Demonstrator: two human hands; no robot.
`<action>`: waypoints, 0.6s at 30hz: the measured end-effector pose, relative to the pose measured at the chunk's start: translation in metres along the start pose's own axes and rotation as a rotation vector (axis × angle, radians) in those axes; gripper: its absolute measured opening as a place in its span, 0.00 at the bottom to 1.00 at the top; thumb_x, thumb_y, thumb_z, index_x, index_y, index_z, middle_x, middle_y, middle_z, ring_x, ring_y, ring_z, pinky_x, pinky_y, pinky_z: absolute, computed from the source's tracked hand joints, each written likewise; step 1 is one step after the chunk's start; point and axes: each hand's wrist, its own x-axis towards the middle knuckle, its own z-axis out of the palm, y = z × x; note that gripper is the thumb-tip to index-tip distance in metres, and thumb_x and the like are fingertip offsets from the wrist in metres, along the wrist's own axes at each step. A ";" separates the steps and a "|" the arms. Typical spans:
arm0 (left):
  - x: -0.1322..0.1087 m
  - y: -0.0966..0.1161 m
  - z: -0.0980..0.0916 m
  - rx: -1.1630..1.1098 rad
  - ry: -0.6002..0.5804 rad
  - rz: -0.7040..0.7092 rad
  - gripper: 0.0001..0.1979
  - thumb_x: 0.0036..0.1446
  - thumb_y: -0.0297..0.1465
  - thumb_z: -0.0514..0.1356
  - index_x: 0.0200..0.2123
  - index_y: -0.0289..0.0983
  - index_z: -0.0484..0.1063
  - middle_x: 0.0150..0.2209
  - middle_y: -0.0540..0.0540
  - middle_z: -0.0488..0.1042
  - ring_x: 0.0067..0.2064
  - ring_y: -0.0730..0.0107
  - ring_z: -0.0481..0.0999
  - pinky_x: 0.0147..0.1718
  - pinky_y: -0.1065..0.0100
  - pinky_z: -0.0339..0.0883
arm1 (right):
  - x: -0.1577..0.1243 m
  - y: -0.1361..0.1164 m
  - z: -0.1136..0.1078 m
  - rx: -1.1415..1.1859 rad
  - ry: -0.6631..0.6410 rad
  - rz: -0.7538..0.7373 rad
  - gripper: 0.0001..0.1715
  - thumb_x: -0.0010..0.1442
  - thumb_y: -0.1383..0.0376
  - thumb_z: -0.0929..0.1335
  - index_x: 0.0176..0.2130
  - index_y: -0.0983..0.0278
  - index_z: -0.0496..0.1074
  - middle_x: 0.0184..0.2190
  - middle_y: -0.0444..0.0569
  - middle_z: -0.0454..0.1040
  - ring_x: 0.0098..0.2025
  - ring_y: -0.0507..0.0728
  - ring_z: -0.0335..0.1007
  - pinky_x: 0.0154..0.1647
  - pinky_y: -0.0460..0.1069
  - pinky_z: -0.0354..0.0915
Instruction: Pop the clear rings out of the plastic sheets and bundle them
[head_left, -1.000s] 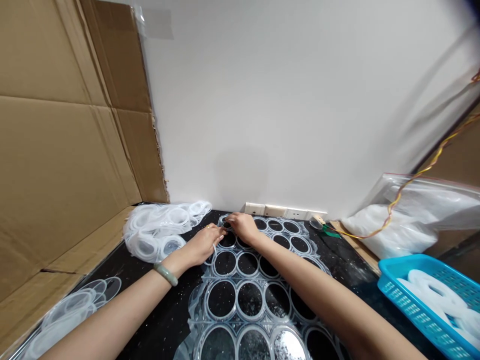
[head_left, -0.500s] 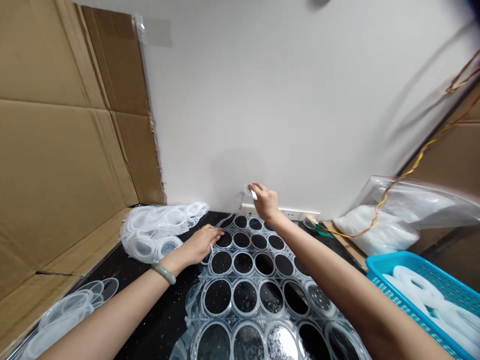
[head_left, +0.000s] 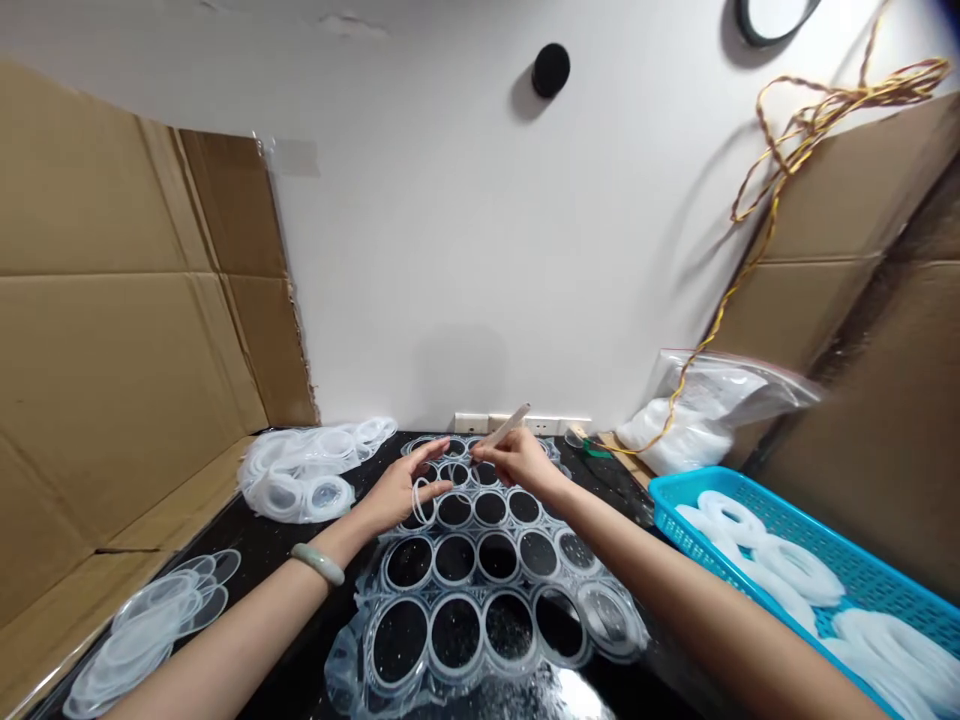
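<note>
A translucent sheet of joined rings (head_left: 433,590), with dark round openings in rows, lies on the black table. At its far end my right hand (head_left: 525,460) is closed on a slim, pale pen-like tool (head_left: 510,425), its tip pointing down at the sheet. Just left of it, my left hand (head_left: 397,490) reaches over the sheet with thumb and fingers apart. Thin clear loops (head_left: 420,502) hang around its thumb. The tool's tip is too small to make out.
Translucent ring sheets (head_left: 307,465) are heaped at the back left, and thin clear discs (head_left: 150,620) lie at the front left. On the right stands a blue basket (head_left: 675,490) with white rings. Behind it are a plastic bag (head_left: 690,420) and a twisted yellow cable (head_left: 720,310). Sockets (head_left: 551,425) line the wall.
The view has shifted, showing more wall. My right hand has come down from near the wall onto the sheet with the tool. My left hand's fingers have spread.
</note>
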 end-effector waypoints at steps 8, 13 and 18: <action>-0.040 0.049 0.033 -0.175 -0.076 -0.149 0.14 0.54 0.33 0.62 0.43 0.31 0.76 0.32 0.43 0.79 0.31 0.67 0.77 0.34 0.65 0.72 | -0.067 -0.023 0.022 0.218 -0.157 0.054 0.22 0.48 0.53 0.74 0.31 0.71 0.77 0.16 0.43 0.70 0.11 0.44 0.54 0.11 0.42 0.48; -0.066 0.058 0.023 -0.074 0.176 -0.195 0.19 0.59 0.42 0.57 0.47 0.34 0.75 0.27 0.49 0.75 0.20 0.75 0.69 0.20 0.73 0.65 | -0.100 -0.010 0.026 0.233 -0.203 0.077 0.19 0.51 0.55 0.73 0.34 0.69 0.78 0.27 0.49 0.76 0.17 0.46 0.63 0.15 0.41 0.55; -0.091 0.061 0.012 0.067 -0.101 -0.075 0.17 0.60 0.41 0.57 0.34 0.35 0.79 0.28 0.47 0.74 0.24 0.75 0.70 0.23 0.74 0.65 | -0.119 0.021 0.042 0.185 -0.197 0.191 0.23 0.47 0.52 0.75 0.33 0.69 0.78 0.20 0.43 0.71 0.16 0.46 0.61 0.14 0.41 0.55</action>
